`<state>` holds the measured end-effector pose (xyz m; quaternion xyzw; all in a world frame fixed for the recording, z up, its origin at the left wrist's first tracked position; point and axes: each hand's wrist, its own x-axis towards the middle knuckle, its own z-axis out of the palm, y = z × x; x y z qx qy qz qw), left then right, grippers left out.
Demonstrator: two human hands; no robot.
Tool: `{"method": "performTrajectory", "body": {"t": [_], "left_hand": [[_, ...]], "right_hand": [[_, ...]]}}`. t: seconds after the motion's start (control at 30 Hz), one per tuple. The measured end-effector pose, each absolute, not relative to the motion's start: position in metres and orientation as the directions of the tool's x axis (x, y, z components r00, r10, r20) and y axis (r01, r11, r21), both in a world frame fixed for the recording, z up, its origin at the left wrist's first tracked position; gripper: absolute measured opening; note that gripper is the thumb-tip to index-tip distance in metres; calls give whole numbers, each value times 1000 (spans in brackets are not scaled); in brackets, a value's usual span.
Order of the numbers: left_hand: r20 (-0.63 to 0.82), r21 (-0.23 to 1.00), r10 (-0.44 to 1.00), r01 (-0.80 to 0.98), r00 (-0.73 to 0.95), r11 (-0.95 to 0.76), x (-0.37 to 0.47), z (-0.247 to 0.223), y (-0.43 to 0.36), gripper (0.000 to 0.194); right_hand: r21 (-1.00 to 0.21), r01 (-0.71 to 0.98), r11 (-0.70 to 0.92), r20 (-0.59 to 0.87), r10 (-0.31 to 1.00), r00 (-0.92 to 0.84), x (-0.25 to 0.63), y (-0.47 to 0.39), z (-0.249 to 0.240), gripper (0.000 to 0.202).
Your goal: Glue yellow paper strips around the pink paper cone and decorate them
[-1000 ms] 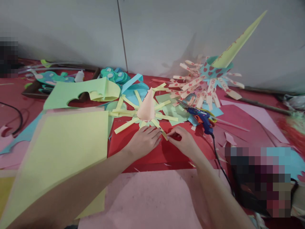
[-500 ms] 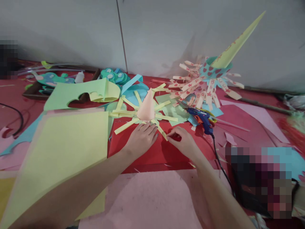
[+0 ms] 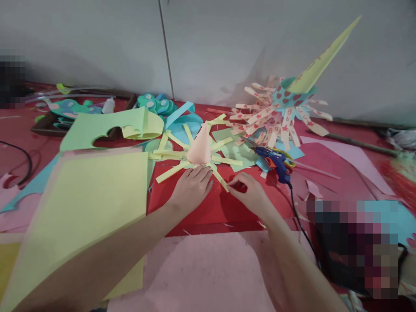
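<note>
a pink paper cone (image 3: 199, 147) stands amid yellow strips (image 3: 172, 171) on the red table (image 3: 201, 229), my left hand (image 3: 192, 186) palm-down before it, fingers extended, my right hand (image 3: 249, 193) pinching the end of one strip (image 3: 220, 177). a grey wall (image 3: 227, 43) rises behind; at left, a dark tray (image 3: 40, 128) holds green cutouts (image 3: 71, 107).

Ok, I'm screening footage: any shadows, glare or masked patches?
Head view: shadows on the wall, left of the yellow paper spike, and on the pink sheet beside the right forearm; no strong glare; pixel blocks mask patches at left and lower right; left hand and right hand unmasked.
</note>
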<state>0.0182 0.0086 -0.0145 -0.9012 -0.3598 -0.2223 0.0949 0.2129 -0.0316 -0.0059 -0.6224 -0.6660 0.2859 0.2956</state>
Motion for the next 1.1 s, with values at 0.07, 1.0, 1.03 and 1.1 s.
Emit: {"method": "performTrajectory", "body": {"t": [0.07,1.0,1.03,1.1], "left_hand": [[479,-5,612,700,629,-714,18,-15,9,29],[375,151,681,684,629,-714,15,-11,15,28],[366,151,684,685,631,-713,15,-11,15,28],[356,144,689,692,631,-708,16,-11,14,29]], "right_hand": [[-748,661,65,43,998,-50,213,-31,-6,13],[-753,656,58,32,998,-51,213,-31,-6,8],[-750,658,62,35,998,-53,213,-30,-6,8],[-748,660,70,43,997,-58,213,-30,-6,8]]}}
